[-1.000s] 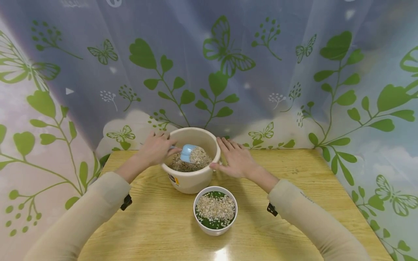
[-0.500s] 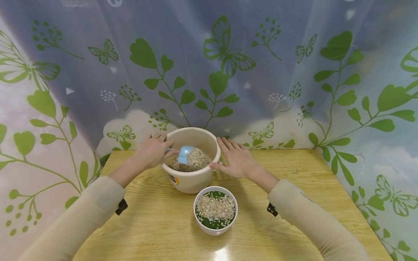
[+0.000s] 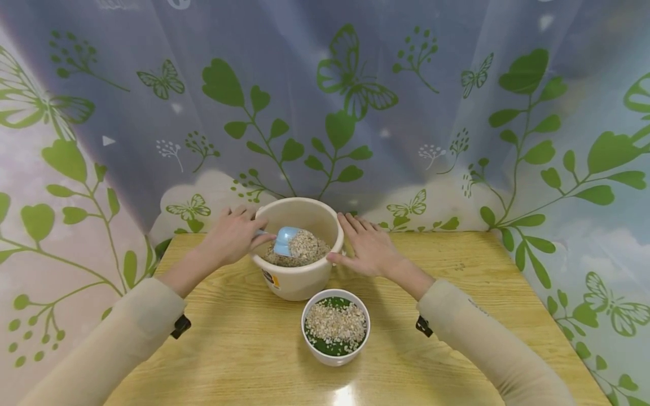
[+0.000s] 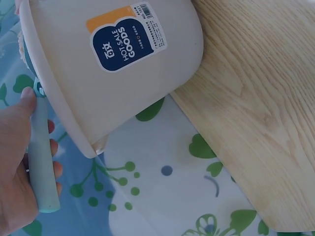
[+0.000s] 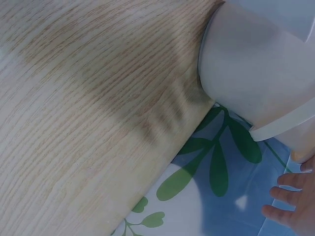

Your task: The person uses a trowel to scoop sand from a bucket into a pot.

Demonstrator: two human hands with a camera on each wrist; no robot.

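The left hand (image 3: 229, 235) grips the handle (image 4: 43, 157) of a light blue scoop (image 3: 285, 241), fingers curled round it in the left wrist view. Grain fills the scoop, which is inside a cream bucket (image 3: 296, 285) above more grain (image 3: 276, 259). On the bucket's right rim rests the right hand (image 3: 369, 248), its fingers extended; in the right wrist view the fingers of this hand (image 5: 295, 196) show at the lower right corner. In front of the bucket stands a white bowl (image 3: 332, 361) with pale grain (image 3: 335, 324) over a green surface.
The wooden table (image 3: 228, 338) carries the bucket near its back edge. Behind it hangs a curtain (image 3: 437, 135) printed with green leaves and butterflies. The bucket's pale handle (image 5: 285, 123) hangs at its side in the right wrist view.
The left hand and the scoop have shifted left inside the bucket, towards its left rim. The right hand, bucket and bowl stay where they were.
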